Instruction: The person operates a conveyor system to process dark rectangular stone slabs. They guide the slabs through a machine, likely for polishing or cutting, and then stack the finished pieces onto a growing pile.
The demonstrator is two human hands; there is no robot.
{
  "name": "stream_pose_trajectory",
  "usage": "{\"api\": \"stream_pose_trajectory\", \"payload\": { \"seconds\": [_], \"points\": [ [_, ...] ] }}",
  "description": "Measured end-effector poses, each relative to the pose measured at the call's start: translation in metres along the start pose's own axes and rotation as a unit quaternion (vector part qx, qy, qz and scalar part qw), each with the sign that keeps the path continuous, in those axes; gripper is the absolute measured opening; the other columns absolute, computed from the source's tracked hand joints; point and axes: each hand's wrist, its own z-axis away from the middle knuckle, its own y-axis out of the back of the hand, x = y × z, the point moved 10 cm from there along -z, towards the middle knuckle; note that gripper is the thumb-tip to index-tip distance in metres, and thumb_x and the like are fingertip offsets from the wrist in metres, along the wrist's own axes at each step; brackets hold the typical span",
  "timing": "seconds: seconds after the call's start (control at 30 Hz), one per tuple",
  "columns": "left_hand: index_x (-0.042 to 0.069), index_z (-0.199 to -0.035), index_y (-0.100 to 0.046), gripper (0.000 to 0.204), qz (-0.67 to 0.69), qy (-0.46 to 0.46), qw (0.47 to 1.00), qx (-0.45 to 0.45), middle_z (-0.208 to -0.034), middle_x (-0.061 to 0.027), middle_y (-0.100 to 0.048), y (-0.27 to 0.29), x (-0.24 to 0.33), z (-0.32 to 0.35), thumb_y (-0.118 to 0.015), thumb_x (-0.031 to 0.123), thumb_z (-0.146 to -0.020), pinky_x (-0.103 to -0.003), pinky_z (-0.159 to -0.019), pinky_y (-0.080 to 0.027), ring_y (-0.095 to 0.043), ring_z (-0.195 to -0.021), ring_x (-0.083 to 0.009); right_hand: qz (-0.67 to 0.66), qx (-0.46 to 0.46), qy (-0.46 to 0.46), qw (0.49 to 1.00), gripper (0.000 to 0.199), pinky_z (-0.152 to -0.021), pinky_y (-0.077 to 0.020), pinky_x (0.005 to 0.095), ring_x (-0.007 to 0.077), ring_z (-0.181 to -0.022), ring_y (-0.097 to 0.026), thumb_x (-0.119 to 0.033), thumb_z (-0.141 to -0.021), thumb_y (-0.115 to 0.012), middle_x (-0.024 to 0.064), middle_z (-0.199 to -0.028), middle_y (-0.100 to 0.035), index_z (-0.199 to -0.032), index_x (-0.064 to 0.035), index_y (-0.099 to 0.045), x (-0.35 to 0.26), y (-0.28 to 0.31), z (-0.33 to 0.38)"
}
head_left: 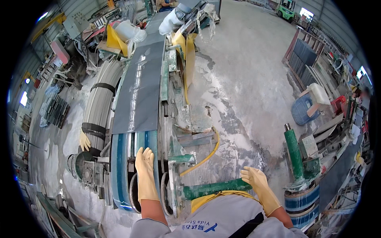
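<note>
Blue drum and white jug showed on my remote feed, contents hidden; my left hand was empty over the belt, right hand empty by a green tube.

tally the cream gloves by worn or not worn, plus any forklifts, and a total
Worn gloves: 2, on the left hand and right hand
Loose glove, beside the strapped pale bundle: 1
Green forklift: 1
Total: 4
</note>
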Motion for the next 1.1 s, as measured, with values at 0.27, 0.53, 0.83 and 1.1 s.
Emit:
{"api": "stream_pose_trajectory", "payload": {
  "seconds": [0.27,0.53,0.83,1.1],
  "points": [
    [-0.003,-0.145,-0.044,0.052,-0.019,-0.006,1.000,0.024,-0.144,-0.0261,-0.051,-0.001,0.003,0.008,-0.052,0.027,-0.104,-0.035,-0.108,-0.052,-0.057,-0.129,-0.0322,0.041,-0.072,-0.013,0.996,0.042,-0.090,-0.0588,0.0364,0.0266,-0.101,-0.071,-0.028,-0.102,-0.061,0.0199,-0.120,-0.069,-0.131,0.0031,-0.059,0.005,-0.028,-0.002],
    [-0.001,-0.141,-0.050,0.049,-0.010,-0.003,0.999,0.035,-0.141,-0.0214,-0.056,0.009,-0.001,0.010,-0.059,0.025,-0.101,-0.027,-0.090,-0.059,-0.063,-0.120,-0.0271,0.039,-0.082,-0.044,0.995,0.041,-0.088,-0.0600,0.0332,0.0242,-0.100,-0.072,-0.030,-0.103,-0.058,0.0170,-0.119,-0.071,-0.131,0.0006,-0.060,0.020,-0.014,-0.011],
    [0.001,-0.141,-0.051,0.050,-0.011,-0.006,0.999,0.032,-0.140,-0.0211,-0.057,0.021,-0.003,0.010,-0.062,0.027,-0.100,-0.031,-0.091,-0.059,-0.063,-0.119,-0.0285,0.038,-0.073,-0.044,0.996,0.041,-0.090,-0.0589,0.0362,0.0264,-0.102,-0.070,-0.028,-0.102,-0.061,0.0194,-0.120,-0.069,-0.129,0.0041,-0.059,0.016,-0.025,-0.002],
    [0.001,-0.139,-0.052,0.049,-0.012,-0.009,0.999,0.038,-0.139,-0.0219,-0.058,0.024,-0.008,0.018,-0.063,0.027,-0.099,-0.031,-0.088,-0.060,-0.065,-0.115,-0.0277,0.007,-0.104,-0.052,0.993,0.037,-0.089,-0.0596,0.0327,0.0243,-0.100,-0.071,-0.026,-0.103,-0.058,0.0165,-0.119,-0.071,-0.129,0.0003,-0.061,0.024,-0.013,-0.012]
  ]
}}
